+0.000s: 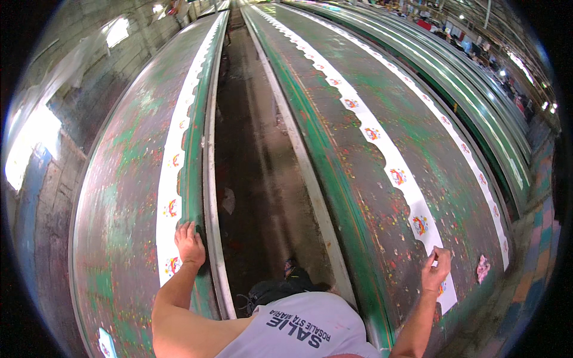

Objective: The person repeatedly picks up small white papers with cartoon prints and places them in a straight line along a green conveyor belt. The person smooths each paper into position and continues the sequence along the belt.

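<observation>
Left hand (190,243): open, flat, palm down on inner edge of left desk (119,238), beside white printed strip (170,197). Right hand (436,269): pinching near end of white scalloped strip (388,158) on right desk (358,89); strip's long axis runs away ahead. Pink scrap (482,268) just right. Aisle floor (256,179) between desks.

Long printing tables (382,101) run side by side down a big workshop, their green tops worn and speckled with paint of many colours. Between two of them lies a narrow aisle (256,155) with a dark, stained concrete floor. On the left stands a rough grey block wall (89,77), where bright openings (117,31) let in daylight (their glare washes out any detail). Far to the right, small lamps (546,106) shine under the roof, and a patchwork of coloured floor tiles (537,238) shows beyond the outermost table.
</observation>
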